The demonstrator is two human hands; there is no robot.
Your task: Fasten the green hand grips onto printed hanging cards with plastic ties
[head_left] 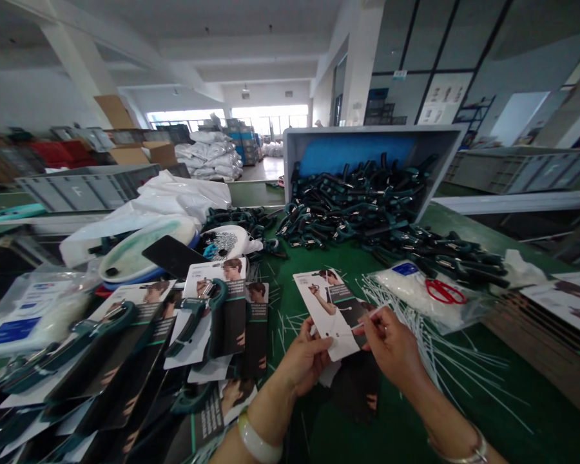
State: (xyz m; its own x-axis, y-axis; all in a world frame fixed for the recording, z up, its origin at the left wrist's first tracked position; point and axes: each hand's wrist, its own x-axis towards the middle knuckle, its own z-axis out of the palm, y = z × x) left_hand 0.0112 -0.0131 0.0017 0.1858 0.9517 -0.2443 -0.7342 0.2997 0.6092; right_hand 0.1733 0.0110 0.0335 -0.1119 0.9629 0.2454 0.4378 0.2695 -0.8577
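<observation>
Here, the left hand (pixel 305 358) pinches a printed card (pixel 326 309) between thumb and fingers, while the right hand (pixel 391 348) closes on a thin white plastic tie (pixel 368 318) at the card's edge. Loose ties (pixel 464 364) scatter over the green table (pixel 493 403) towards its right edge; carded hand grippers (pixel 193 322) lie along the left, and a tilted grey crate (pixel 367 131) spills dark-green grippers (pixel 357 200) at the far edge.
</observation>
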